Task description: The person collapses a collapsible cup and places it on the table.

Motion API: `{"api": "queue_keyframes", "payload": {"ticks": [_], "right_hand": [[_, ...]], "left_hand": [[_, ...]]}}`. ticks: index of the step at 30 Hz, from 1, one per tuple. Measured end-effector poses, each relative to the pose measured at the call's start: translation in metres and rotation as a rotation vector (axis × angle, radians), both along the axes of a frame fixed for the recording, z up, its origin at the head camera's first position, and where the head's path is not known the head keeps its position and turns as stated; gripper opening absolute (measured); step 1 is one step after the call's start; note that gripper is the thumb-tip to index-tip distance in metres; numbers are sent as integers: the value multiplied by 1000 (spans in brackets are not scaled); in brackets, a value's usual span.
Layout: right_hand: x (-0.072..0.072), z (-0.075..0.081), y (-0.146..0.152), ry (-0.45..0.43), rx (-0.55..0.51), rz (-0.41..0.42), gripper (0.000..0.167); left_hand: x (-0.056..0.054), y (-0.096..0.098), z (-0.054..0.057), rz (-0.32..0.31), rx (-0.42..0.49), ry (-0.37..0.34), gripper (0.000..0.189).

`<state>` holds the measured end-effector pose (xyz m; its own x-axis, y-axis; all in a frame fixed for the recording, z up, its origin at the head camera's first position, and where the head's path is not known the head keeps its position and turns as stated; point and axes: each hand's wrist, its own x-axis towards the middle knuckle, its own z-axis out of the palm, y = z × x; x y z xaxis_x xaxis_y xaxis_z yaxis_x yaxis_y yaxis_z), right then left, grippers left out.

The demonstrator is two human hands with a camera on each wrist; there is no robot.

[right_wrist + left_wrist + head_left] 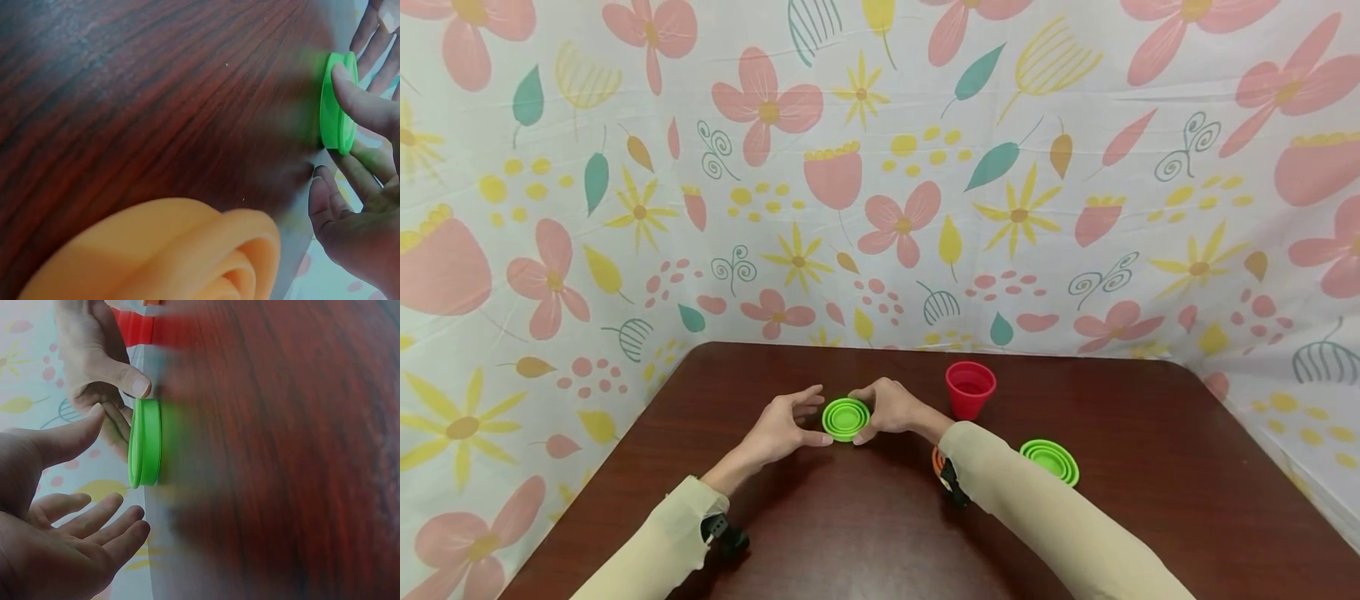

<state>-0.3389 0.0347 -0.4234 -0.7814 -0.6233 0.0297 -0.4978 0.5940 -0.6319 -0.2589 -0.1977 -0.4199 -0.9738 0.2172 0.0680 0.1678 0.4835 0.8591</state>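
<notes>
Pinching a green cup [846, 419], lower centre, is the right hand [891, 407]. Opposite, the left hand [781, 427] spreads its fingers.

Soft, even light fills the head view, brightest on the floral backdrop [895, 292], whose far left looks slightly washed out. A pale sheen lies on the glossy wooden tabletop [850, 525] toward the bottom edge, with soft shadows beneath the cream sleeves [1060, 517]. Both wrist views are dimmer and hazier. In the left one, the green collapsible cup [149, 444] throws a smeared reflection; in the right, the orange collapsible cup [144, 237] looms softly focused near the lens.
</notes>
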Motion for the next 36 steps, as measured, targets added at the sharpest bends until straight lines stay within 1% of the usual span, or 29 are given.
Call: {"api": "queue_keyframes", "payload": {"ticks": [8,14,18,20,24,27,29,33,36], "right_hand": [[1,2,-1,-3,-5,8,75],[2,0,-1,-2,-12,7,77],[5,2,1,-17,-12,-10,78],[8,5,2,-21,-7,-23,78],[18,15,7,-6,-2,-39,75],[30,24,13,26,-18,-41,72],[39,29,18,38,-42,-38,69],[59,35,32,45,-98,-29,62],[72,38,44,64,-138,-30,56]], "left_hand": [[1,-1,1,-1,7,-9,87],[1,-1,0,-1,9,-9,88],[0,1,0,-4,15,-9,87],[0,2,1,-8,24,-7,87],[1,7,6,-16,40,5,88],[3,12,11,-21,44,27,87],[7,18,15,-26,43,47,84],[17,33,22,-54,45,82,82],[25,45,27,-83,59,92,81]]}}
